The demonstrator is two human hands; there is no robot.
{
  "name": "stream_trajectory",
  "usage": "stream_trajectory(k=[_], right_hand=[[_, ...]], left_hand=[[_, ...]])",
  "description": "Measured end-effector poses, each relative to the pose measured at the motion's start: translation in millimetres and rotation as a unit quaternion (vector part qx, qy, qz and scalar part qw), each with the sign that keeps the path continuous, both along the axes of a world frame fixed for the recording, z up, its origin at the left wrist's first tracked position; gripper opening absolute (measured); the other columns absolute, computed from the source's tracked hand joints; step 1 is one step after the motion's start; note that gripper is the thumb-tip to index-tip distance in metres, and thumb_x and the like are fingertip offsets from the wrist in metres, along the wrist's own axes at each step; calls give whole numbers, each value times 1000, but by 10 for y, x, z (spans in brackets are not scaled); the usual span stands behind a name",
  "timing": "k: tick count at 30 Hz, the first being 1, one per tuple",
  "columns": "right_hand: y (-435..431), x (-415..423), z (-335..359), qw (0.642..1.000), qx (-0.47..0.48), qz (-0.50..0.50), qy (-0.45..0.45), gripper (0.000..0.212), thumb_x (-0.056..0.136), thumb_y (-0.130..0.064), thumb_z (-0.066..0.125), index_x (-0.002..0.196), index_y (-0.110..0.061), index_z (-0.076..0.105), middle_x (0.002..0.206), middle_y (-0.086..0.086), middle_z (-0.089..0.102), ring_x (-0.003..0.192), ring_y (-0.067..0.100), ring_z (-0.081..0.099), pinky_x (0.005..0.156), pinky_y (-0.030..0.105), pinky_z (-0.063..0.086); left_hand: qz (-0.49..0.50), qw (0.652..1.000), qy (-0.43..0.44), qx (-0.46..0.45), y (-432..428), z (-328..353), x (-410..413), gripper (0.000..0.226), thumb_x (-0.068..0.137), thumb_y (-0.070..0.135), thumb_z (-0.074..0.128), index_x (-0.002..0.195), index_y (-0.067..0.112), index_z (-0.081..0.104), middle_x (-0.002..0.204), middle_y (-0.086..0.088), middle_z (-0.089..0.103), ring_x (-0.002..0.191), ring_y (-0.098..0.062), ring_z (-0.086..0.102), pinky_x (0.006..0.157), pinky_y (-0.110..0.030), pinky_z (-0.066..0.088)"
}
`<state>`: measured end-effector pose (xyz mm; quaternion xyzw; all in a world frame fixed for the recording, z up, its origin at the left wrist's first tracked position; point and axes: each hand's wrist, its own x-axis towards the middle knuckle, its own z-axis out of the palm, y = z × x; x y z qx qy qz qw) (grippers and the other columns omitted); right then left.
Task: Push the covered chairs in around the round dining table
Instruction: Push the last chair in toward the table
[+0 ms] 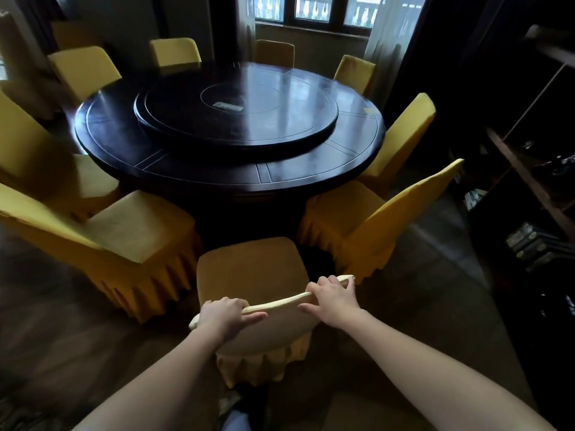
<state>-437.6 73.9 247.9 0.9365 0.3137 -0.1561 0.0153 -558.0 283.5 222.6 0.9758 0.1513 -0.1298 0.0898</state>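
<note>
trouble could come from the sides first. the near chair has to go into the gap between the chair on the left and the chair on the right, and that gap looks tight. if i push a bit crooked, a corner of the seat may bump one of them, or the frilly skirts may catch and drag. the push is high up, at the top of the back, so the chair could tip forward if its legs stick on the wood floor. the yellow cover is loose cloth, so it might slide or bunch under the grip. too hard a shove could knock the seat into the dark base under the round tabletop.

both hands hold the top edge of the chair back. the left hand is near the left corner, its fingers curled over the far side and the thumb on the near side. the right hand is near the right corner, gripping the same way. the seat lies in front of the hands, pointing at the tabletop but apart from it.
</note>
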Motion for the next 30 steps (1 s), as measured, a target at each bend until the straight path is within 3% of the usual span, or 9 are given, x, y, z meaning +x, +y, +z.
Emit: stream_trajectory(k=[3, 8, 11, 13, 17, 30], right_hand=[[130, 135, -28, 1000, -7, 2, 3, 52, 88, -66, 41, 128, -32, 45, 135, 0, 45, 134, 23, 32, 111, 68, 10], [367, 441, -38, 1000, -6, -8, 24, 52, 88, -64, 42, 129, -32, 41, 138, 1, 40, 136, 24, 27, 110, 69, 7], [550, 696, -20, 999, -14, -16, 42, 53, 88, -65, 43, 130, -32, 40, 139, 2, 38, 137, 25, 25, 110, 70, 5], [662, 849, -25, 999, -13, -23, 44, 55, 87, -65, 43, 130, -32, 39, 141, 2, 36, 138, 25, 24, 110, 70, 4], [880, 1138, -51, 998, -13, -35, 50, 55, 87, -65, 43, 131, -33, 38, 142, 2, 33, 139, 26, 22, 109, 71, 3], [1700, 1938, -56, 994, -19, -70, 85, 57, 87, -65, 44, 134, -32, 38, 146, 3, 29, 141, 28, 17, 107, 73, -3]], left_hand=[[-15, 1000, -9, -14, 186, -41, 159, 81, 65, 89, 16, 96, 33, 65, 83, 13, 63, 74, -8, 57, 66, -28, 46], [-19, 998, 5, -56, 485, -40, 503, 70, 72, 85, 30, 103, 33, 66, 87, 13, 66, 76, -5, 60, 68, -27, 55], [-11, 996, 12, -84, 693, -34, 784, 80, 60, 93, 28, 100, 35, 66, 86, 13, 66, 76, -5, 60, 68, -28, 56], [-13, 996, -17, -89, 832, -49, 941, 89, 49, 99, 22, 94, 36, 66, 83, 14, 65, 73, -4, 60, 66, -27, 56], [-48, 993, -90, -61, 1065, -71, 1207, 88, 53, 97, 15, 91, 36, 66, 77, 15, 65, 67, -3, 59, 61, -24, 53], [-48, 991, -85, -89, 1896, -32, 2108, 86, 50, 96, 22, 90, 36, 68, 80, 14, 66, 71, -4, 60, 60, -22, 50]])
